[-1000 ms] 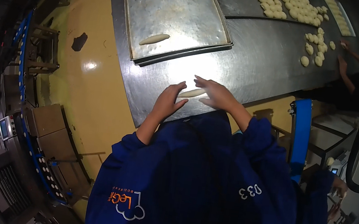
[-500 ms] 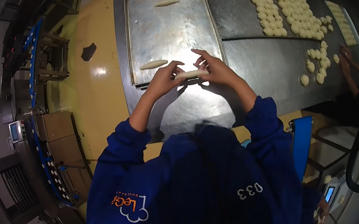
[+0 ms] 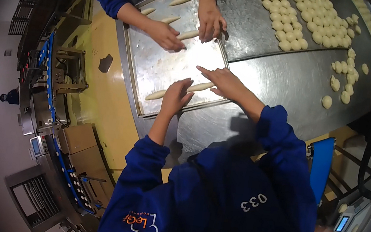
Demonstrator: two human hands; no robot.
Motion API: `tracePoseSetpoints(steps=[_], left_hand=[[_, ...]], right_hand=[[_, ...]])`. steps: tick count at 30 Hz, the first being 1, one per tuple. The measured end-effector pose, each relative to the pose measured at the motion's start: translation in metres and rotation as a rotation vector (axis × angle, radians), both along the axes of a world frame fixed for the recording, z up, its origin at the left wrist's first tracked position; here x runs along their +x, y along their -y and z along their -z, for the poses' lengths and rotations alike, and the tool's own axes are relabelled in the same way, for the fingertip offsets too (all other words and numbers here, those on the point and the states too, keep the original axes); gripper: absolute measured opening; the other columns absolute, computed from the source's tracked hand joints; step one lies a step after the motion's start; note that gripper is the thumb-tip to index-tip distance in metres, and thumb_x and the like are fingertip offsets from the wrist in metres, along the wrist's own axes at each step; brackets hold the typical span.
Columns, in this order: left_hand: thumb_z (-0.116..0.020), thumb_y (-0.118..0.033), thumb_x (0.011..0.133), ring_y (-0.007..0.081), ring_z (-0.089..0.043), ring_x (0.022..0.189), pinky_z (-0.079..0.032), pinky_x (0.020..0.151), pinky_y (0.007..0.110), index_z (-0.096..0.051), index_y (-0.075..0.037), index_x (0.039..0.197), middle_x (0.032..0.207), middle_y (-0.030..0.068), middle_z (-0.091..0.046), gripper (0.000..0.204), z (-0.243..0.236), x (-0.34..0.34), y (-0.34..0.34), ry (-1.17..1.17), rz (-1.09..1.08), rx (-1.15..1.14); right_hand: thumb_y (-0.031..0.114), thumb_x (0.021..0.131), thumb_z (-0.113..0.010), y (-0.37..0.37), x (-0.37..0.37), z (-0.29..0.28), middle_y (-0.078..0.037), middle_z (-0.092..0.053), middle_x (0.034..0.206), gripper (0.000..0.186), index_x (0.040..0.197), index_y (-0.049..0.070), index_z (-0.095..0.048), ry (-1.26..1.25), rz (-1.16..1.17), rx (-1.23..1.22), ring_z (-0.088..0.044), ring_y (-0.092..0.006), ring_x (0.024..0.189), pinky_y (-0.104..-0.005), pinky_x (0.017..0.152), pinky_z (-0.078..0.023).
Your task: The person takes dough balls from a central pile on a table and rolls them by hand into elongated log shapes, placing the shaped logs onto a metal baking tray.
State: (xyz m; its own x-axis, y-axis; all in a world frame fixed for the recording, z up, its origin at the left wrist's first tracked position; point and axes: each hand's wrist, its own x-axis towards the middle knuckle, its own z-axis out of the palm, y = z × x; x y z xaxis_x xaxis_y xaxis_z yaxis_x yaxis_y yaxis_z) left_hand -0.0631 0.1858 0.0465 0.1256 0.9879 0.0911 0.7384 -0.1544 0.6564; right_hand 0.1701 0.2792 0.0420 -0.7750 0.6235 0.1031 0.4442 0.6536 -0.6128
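A spindle-shaped piece of dough lies at the near end of the metal tray, a hand at each tip. My left hand pinches its left end between fingers and thumb. At the right end, my right hand grips the tip with its thumb and lower fingers, index finger stretched out above. Part of each tip is hidden by my fingers. Another shaped dough piece rests just left of my left hand.
Across the tray, a co-worker's two hands handle a dough piece, with several more beside them. Rows of dough balls sit on the steel table at the far right; loose ones lie nearer. A blue-belted conveyor runs at left.
My hands have brought the dough piece from above the tray's near edge down onto the tray. The co-worker's arms have reached in farther over the far end of the tray.
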Motion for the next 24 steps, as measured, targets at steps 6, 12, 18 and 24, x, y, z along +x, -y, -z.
tracePoseSetpoints(steps=[6, 12, 18, 24], left_hand=[[-0.075, -0.011, 0.084, 0.0337, -0.067, 0.094, -0.053, 0.084, 0.042, -0.061, -0.005, 0.123, 0.104, 0.0145, -0.071, 0.043, 0.001, -0.006, -0.004, 0.036, -0.032, -0.109], [-0.073, -0.008, 0.085, 0.0331, -0.067, 0.090, -0.053, 0.081, 0.040, -0.065, -0.003, 0.105, 0.097, 0.0144, -0.070, 0.023, -0.002, -0.012, -0.011, -0.113, -0.001, -0.049], [-0.074, -0.010, 0.084, 0.0330, -0.066, 0.090, -0.053, 0.081, 0.041, -0.066, -0.004, 0.101, 0.096, 0.0147, -0.068, 0.020, -0.002, -0.011, -0.011, -0.062, 0.012, -0.037], [-0.072, -0.007, 0.085, 0.0331, -0.064, 0.090, -0.051, 0.081, 0.043, -0.068, -0.006, 0.103, 0.102, 0.0138, -0.067, 0.018, 0.006, -0.020, -0.006, -0.137, -0.005, -0.005]], right_hand=[[0.006, 0.079, -0.071, -0.014, -0.007, 0.001, -0.016, -0.068, 0.082, 0.081, 0.152, 0.018, -0.040, -0.109, -0.026, -0.164, -0.065, -0.0376, 0.079, -0.0449, 0.076, -0.051], [0.005, 0.083, -0.067, -0.024, -0.009, 0.002, -0.013, -0.068, 0.085, 0.072, 0.150, 0.018, -0.044, -0.123, 0.008, -0.078, -0.064, -0.0320, 0.081, -0.0416, 0.082, -0.048], [0.004, 0.085, -0.064, -0.023, -0.004, 0.011, -0.010, -0.070, 0.091, 0.064, 0.145, 0.017, -0.050, -0.115, 0.023, 0.057, -0.064, -0.0300, 0.084, -0.0407, 0.083, -0.048], [0.001, 0.086, -0.058, -0.020, -0.005, 0.016, -0.010, -0.071, 0.098, 0.067, 0.149, 0.017, -0.044, 0.005, 0.023, 0.017, -0.064, -0.0281, 0.088, -0.0445, 0.096, -0.043]])
